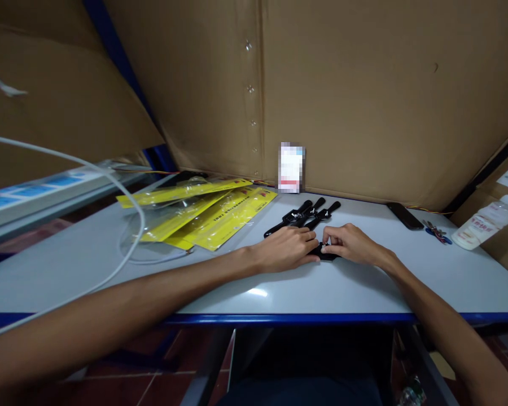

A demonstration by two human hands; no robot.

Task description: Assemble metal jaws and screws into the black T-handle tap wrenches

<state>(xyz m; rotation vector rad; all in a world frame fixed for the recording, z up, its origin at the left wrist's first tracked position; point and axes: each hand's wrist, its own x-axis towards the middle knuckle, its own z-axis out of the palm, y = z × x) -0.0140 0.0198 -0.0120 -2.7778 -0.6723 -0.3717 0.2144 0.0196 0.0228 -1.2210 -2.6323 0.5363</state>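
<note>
Both hands meet near the middle of the white table (364, 287). My left hand (285, 248) lies knuckles up, its fingers curled onto a small black tool (327, 255) that is mostly hidden beneath the hands. My right hand (349, 243) pinches the same black tool from the right, fingertips touching those of the left. Just behind the hands lie several black handled tools (307, 216) in a loose bunch, pointing away to the right.
Yellow-and-clear plastic packages (214, 211) are fanned out at the back left. A white cable (122, 192) loops over the left side. A black phone (404, 215), keys (437, 232) and a white bottle (482, 225) lie at the right. Cardboard walls (364, 84) stand behind.
</note>
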